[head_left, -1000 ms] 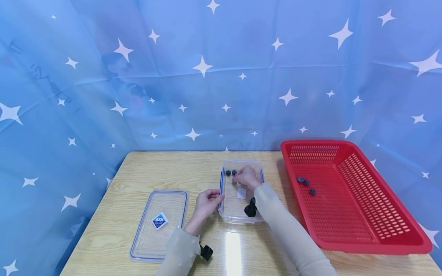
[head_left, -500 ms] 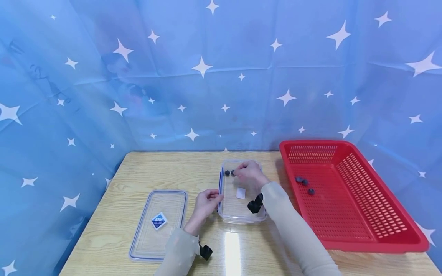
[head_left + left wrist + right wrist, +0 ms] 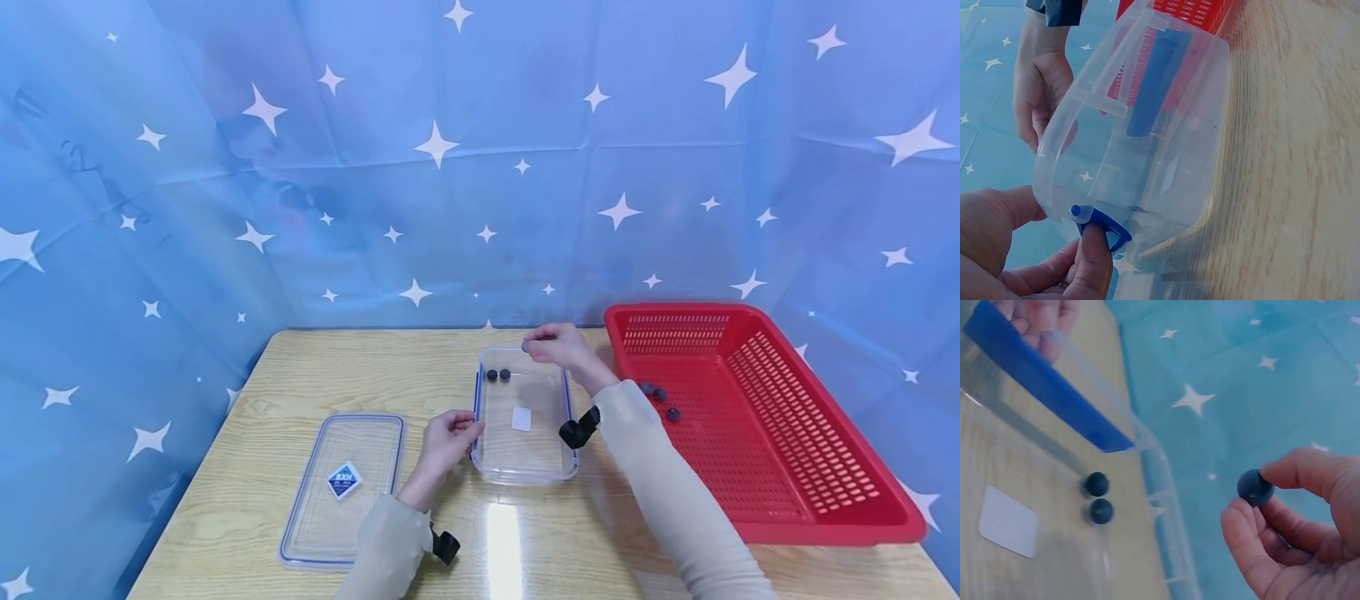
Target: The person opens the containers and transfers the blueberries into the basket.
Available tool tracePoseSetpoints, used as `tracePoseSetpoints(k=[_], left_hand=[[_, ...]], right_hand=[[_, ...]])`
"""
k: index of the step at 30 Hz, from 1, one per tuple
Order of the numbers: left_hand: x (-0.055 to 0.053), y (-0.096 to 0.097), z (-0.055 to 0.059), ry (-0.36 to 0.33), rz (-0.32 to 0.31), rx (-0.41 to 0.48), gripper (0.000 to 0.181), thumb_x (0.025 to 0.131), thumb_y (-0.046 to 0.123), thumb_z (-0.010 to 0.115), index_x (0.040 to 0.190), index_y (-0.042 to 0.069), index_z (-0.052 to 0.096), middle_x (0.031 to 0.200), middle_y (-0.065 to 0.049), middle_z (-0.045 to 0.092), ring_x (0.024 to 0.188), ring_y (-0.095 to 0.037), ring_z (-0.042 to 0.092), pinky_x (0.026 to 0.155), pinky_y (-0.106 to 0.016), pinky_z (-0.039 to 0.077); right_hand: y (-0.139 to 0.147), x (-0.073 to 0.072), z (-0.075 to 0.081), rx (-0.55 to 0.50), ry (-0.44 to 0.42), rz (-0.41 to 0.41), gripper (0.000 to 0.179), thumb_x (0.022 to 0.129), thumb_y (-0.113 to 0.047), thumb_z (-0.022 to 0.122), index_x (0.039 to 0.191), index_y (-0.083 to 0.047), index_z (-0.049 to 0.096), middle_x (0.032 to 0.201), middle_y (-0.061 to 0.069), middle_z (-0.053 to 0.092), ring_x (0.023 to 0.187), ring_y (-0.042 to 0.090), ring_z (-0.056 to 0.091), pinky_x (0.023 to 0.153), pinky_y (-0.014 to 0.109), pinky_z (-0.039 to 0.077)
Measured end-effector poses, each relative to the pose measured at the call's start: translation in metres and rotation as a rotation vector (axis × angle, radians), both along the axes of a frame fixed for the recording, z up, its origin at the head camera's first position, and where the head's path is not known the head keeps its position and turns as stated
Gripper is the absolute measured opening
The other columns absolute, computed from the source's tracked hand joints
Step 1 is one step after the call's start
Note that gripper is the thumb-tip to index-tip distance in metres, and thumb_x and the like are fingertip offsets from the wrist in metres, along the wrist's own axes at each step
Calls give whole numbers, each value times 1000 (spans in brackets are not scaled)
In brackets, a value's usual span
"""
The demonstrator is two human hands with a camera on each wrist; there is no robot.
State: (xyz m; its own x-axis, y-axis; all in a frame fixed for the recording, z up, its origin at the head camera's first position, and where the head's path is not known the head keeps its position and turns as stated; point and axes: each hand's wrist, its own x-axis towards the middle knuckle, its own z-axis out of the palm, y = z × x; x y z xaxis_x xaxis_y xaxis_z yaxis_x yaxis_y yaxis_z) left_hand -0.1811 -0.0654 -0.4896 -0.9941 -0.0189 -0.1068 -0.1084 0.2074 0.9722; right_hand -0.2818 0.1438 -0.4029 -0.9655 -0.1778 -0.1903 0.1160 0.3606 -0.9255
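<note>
On the table stands a clear food container with blue side latches, its top uncovered. My left hand holds its left side; in the left wrist view, the thumb and fingers pinch a blue latch. Above the container's far right corner is my right hand, pinching a round dark blueberry between thumb and fingertips. Two more blueberries lie side by side in the container's far left corner. A small white square is at the middle of its floor.
A clear lid with a blue seal and a diamond label lies to the left. To the right is a large red basket with several blueberries near its left side. A blue star-patterned curtain hangs behind the table.
My right hand has risen from inside the container towards its far right corner, the blueberry in its fingers. My left hand keeps its hold on the container's left side.
</note>
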Motion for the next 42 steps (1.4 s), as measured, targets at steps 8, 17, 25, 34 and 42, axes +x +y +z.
tracePoseSetpoints(k=[8, 17, 25, 34, 42], left_hand=[[1, 1, 0, -5, 1, -1, 28, 82, 9, 68, 104, -8, 64, 85, -9, 62, 69, -10, 55, 59, -18, 48], [3, 1, 1, 11, 0, 33, 31, 82, 9, 69, 105, -11, 62, 86, -12, 63, 68, -8, 54, 56, -16, 46], [2, 2, -3, 8, 5, 7, 30, 81, 9, 69, 103, -10, 63, 84, -9, 63, 69, -9, 55, 59, -17, 48], [0, 1, -4, -6, 13, 7, 28, 82, 9, 69, 104, -8, 64, 84, -9, 62, 69, -10, 55, 60, -19, 48], [0, 1, -1, -15, 14, 0, 28, 82, 10, 69, 104, -7, 64, 84, -8, 62, 69, -9, 56, 59, -18, 48]], right_hand=[[24, 3, 16, -51, 32, -19, 37, 91, -13, 60, 120, 8, 55, 109, 17, 58, 93, 21, 61, 84, 30, 52], [48, 13, 31, -30, 114, -31, 36, 89, -16, 62, 117, 6, 57, 110, 16, 59, 94, 20, 60, 84, 31, 52], [71, 22, 43, 13, 121, -82, 39, 91, -19, 60, 122, 4, 55, 120, 19, 52, 101, 23, 55, 82, 24, 51], [100, 30, 50, 28, 149, -92, 46, 92, -29, 61, 124, 3, 52, 115, 11, 54, 91, 10, 60, 90, 35, 49], [127, 42, 55, -56, 167, -97, 41, 91, -25, 62, 119, 4, 53, 99, -9, 59, 88, 3, 62, 79, 18, 51]])
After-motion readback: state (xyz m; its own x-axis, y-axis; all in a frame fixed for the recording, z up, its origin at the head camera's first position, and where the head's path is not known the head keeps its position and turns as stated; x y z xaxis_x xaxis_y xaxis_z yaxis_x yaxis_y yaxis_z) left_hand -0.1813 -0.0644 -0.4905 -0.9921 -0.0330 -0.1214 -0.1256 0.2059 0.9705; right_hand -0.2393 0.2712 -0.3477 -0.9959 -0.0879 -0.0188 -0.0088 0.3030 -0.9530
